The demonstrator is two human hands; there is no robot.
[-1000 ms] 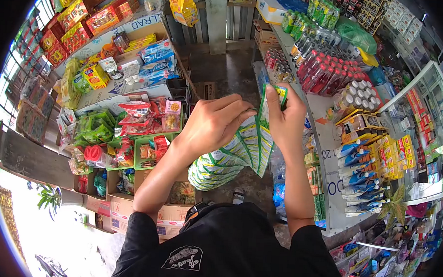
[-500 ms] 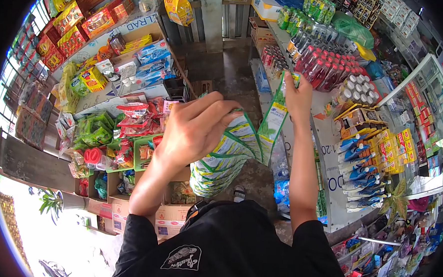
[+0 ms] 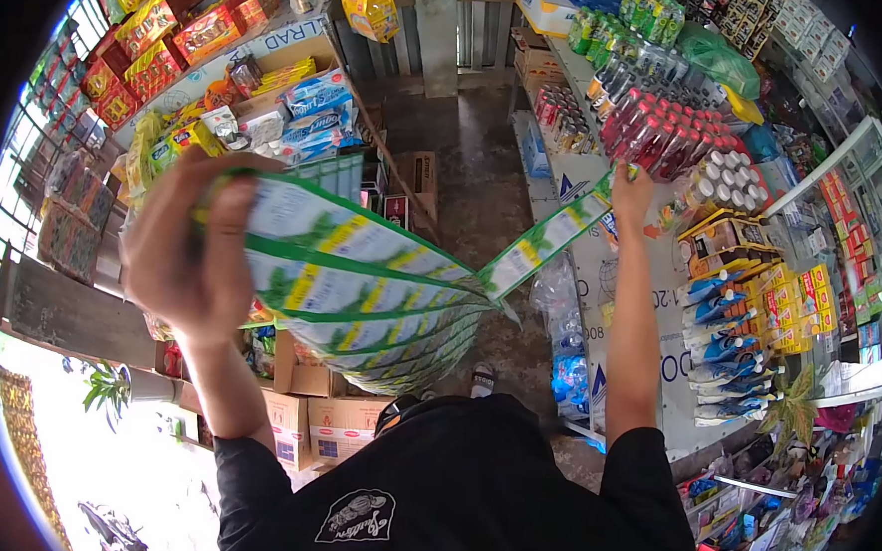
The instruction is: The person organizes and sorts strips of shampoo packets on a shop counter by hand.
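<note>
In the narrow shop aisle, the left hand [image 3: 191, 252] is raised close to the camera, fingers curled around a thick folded bundle of green-and-white sachet strips [image 3: 360, 291]. One strip stretches taut across to the right hand [image 3: 632, 189], which pinches its end beside the red-capped plastic drink bottles [image 3: 658, 137].

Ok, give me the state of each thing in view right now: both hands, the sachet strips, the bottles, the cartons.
left hand: raised, gripping the bundle's top end
right hand: stretched out, pinching the end of one strip
sachet strip bundle: hanging in loops from the left hand
single strip: pulled taut, away from the bundle
red-capped bottles: upright, capped, on the counter
cardboard cartons: on the floor
</note>
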